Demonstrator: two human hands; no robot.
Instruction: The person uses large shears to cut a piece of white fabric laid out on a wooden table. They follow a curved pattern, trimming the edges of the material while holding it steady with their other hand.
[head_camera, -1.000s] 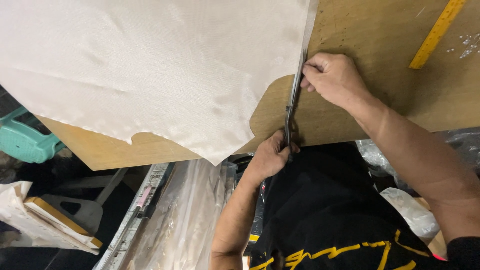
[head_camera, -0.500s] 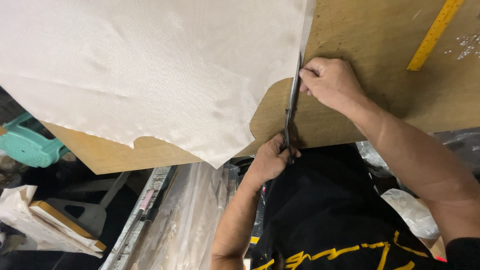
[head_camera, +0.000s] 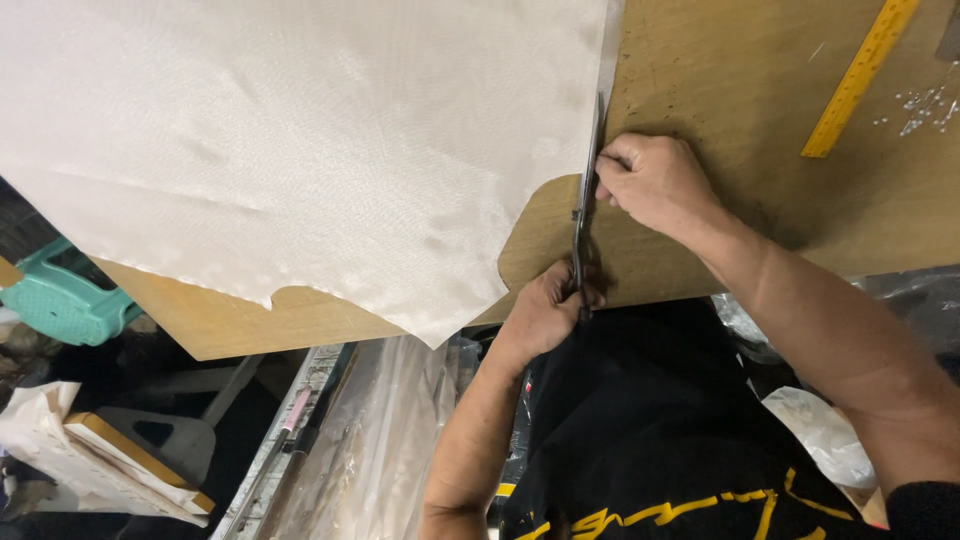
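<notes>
A large sheet of cream fabric lies over a brown wooden board. My left hand grips the handles of dark scissors at the board's near edge. The blades run up along the fabric's right edge. My right hand rests on the board just right of the blades, its fingertips pinching or pressing the fabric edge beside them. The fabric's lower corner hangs off the board.
A yellow ruler lies on the board at the top right, with small clear bits near it. Below the board sit a teal plastic stool, clear plastic sheeting and a stack of paper.
The scissors and both hands sit slightly further along the fabric's right edge. The view has shifted a little; the fabric lies as before.
</notes>
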